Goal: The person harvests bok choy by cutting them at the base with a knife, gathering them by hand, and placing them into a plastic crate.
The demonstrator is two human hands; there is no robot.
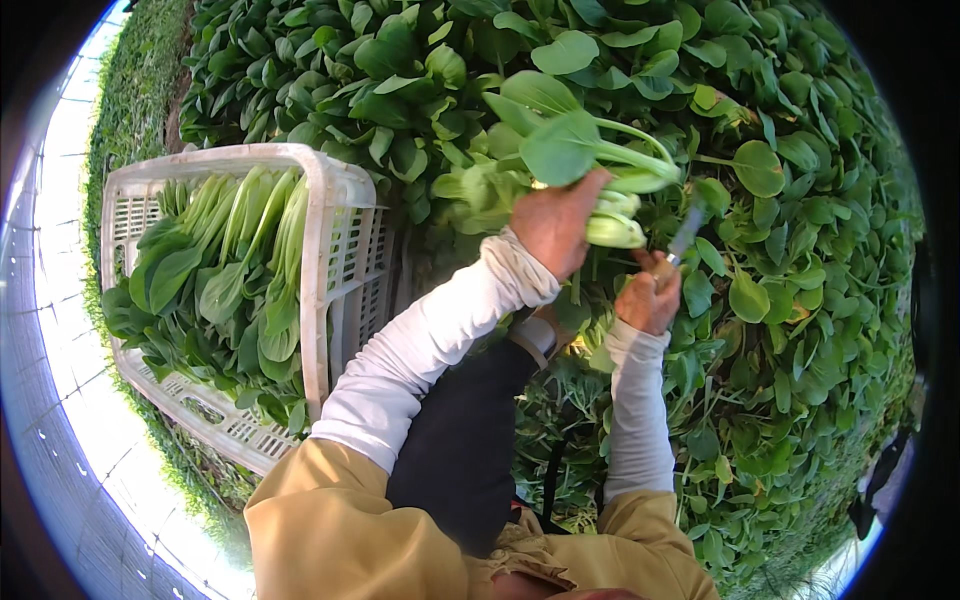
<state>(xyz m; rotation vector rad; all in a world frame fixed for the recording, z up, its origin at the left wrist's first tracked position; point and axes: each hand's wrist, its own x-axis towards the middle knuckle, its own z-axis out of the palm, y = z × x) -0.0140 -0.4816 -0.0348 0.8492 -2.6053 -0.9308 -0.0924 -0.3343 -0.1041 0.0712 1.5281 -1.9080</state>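
Several heads of pale-stemmed leafy greens, like bok choy (616, 229), are gripped in my left hand (562, 221), their cut stem ends pointing right and their leaves spreading up and left. Just to the right and a little lower, my right hand (649, 296) is closed around the handle of a knife (685, 232). The blade points up and right and is slightly blurred. Its tip is near the growing plants, apart from the bunch. A white plastic crate (319, 262) at the left holds many stacked greens (255, 262), stems towards the top and leaves lower down.
Dense rows of growing leafy greens (795, 262) cover the ground ahead and at the right. Low plants and cut debris lie around my dark-trousered leg (457, 442). Beyond the crate, a strip of green growth (135, 105) borders a bright gridded surface at the far left.
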